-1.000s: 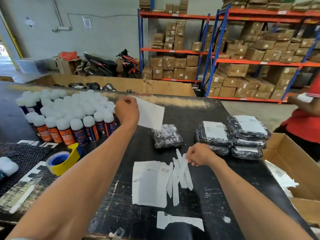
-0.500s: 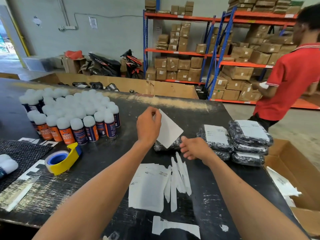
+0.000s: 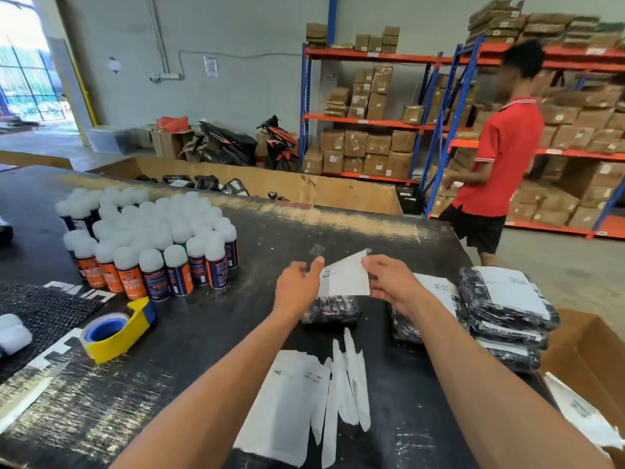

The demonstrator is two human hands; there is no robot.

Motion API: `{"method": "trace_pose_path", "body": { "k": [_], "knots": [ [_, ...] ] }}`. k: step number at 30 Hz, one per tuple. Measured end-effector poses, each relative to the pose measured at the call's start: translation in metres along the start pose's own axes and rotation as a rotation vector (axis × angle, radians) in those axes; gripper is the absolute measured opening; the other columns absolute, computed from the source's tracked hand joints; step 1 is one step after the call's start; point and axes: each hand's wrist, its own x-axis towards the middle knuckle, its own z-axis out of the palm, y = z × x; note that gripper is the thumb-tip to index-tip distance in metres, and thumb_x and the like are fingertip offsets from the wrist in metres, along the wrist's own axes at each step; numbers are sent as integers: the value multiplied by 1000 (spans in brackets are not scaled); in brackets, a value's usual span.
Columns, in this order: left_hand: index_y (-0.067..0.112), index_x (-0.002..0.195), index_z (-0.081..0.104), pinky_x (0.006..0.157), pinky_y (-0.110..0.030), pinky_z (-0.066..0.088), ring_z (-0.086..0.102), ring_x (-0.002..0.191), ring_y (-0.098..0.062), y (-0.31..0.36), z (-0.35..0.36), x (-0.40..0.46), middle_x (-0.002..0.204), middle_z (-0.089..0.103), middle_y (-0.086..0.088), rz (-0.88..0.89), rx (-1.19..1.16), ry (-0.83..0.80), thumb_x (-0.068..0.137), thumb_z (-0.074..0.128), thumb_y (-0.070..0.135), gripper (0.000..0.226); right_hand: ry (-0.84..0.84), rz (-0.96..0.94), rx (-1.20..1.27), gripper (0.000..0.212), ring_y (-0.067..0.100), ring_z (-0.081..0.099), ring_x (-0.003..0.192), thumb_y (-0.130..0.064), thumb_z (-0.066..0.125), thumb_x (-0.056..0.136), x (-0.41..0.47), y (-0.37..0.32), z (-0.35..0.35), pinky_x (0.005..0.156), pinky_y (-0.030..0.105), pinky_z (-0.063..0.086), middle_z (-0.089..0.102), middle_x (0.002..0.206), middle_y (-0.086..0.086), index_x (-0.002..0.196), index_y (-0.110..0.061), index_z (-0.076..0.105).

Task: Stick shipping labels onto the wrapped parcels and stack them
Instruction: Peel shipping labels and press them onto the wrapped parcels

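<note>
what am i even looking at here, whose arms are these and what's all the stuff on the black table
There is no machine here. The picture comes from a wide-angle camera worn on a person's head, looking forward and down, so the two bare arms reaching in from the bottom are that person's own.

The left hand and the right hand hold a white shipping label between them, above a small parcel in dark wrap lying on the black table.

To the right sit stacked parcels that already carry labels. Nearer the camera lie a pile of label sheets and peeled backing strips. To the left stand many white-capped spray cans and a yellow tape dispenser.

Behind the table, another person in a red shirt stands by shelves of cardboard boxes.
</note>
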Motion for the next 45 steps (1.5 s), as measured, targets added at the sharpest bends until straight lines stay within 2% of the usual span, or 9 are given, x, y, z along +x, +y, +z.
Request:
{"method": "trace_pose_path", "body": {
  "k": [1,4,7,12,17,23,27,33,45],
  "knots": [
    [12,100,66,87,-33,49,63,97,-22,2,-3,10,100,68,-1,-130,-134,-104,90,55,62,52,-16,-23,-15,19,20,74,91,-27,55,105,6,2,-2,72,31,58,78,109,10,115,-14,66],
    [9,108,72,91,-44,58,72,96,-24,2,-3,30,97,78,-5,-253,-351,-240,91,67,38,35,-94,-61,7,18,22,75,94,-27,55,106,21,4,-5,77,34,60,78,109,10,112,-14,65],
    [4,108,72,79,-38,61,73,89,-24,0,5,41,99,77,-11,-228,-471,-167,89,69,9,20,-116,-62,7,18,22,76,96,-25,55,106,35,9,-8,78,34,60,78,108,6,113,-12,64],
    [5,97,68,61,-31,59,75,81,-24,-16,11,60,94,76,-12,-153,-424,-17,85,69,-5,16,-155,-2,-75,22,21,77,93,-9,68,96,57,23,-13,78,33,62,78,108,7,117,-11,61],
    [5,92,70,72,-46,63,75,83,-27,-44,22,78,93,77,-11,-155,-250,20,83,70,-5,14,-54,-3,-269,26,17,73,82,-7,72,92,81,46,-8,64,23,57,78,101,8,116,-15,66],
    [4,92,71,49,-21,53,70,70,-18,-64,32,91,92,75,-8,-213,-133,82,84,70,-4,11,-7,17,-400,28,16,69,74,-11,76,88,107,72,0,68,33,60,78,98,7,114,-19,69],
    [15,86,74,74,-34,62,72,84,-22,-80,37,103,89,77,-2,-243,-48,82,80,75,3,14,-50,38,-511,39,16,74,90,-11,79,81,120,84,0,87,37,59,78,96,-1,116,-23,69],
    [15,92,75,83,-39,60,71,86,-20,-95,45,112,86,76,2,-256,3,82,79,76,5,17,-45,50,-560,42,16,70,91,-10,79,82,132,95,1,72,23,49,76,98,1,120,-20,67],
    [12,105,67,63,-18,48,68,90,-14,-99,44,114,98,73,2,-223,97,-59,80,79,7,28,-147,66,-574,56,7,67,92,-21,88,78,135,102,0,67,19,47,72,103,-2,127,-24,61]
  ]
}}
